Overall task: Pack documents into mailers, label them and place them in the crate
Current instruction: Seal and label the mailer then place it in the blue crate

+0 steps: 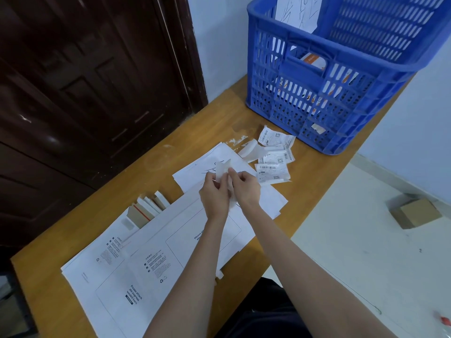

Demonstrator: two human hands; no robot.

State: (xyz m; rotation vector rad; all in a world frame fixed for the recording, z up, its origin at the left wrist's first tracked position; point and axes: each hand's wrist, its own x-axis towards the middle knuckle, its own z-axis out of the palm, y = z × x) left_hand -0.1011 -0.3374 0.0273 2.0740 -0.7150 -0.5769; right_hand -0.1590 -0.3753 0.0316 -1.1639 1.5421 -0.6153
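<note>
blue crate [314, 98] holds mailers [313, 60]; both hands [229, 189] pinch white label [223, 170]

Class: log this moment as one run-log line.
hands: peeling label | mailer: unlabelled | crate: part filled

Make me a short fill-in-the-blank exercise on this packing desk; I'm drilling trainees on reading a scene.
1. Both hands, left hand and right hand, pinch one white ____.
2. The crate is coloured ____.
3. The loose waybill labels lie between the hands and the ____.
4. The white mailers lie flat on the wooden ____.

Missing words: label; blue; crate; table
</note>
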